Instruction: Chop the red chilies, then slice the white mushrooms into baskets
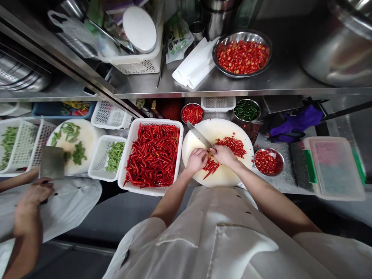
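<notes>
One bunch of long red chilies (211,167) and one heap of chopped pieces (234,146) lie on one round cutting board (226,178), the bunch just beside the left hand (197,159), fingers curled; whether these pinch a chili I cannot tell. The right hand (225,156) wraps around one knife (201,135). Three metal bowls (279,164) stand near the board, with one white basket (145,190) of red chilies to its left.

On the shelf (286,73), a large pot (334,50) is set at the right, and a folded white cloth (197,62) is laid near a white basket (139,69). Below, green chillies (246,109) are held in a metal bowl (260,111). A lidded box (335,170) is placed far right; at the left, a cleaver (52,162) is held by a co-worker (69,209)
</notes>
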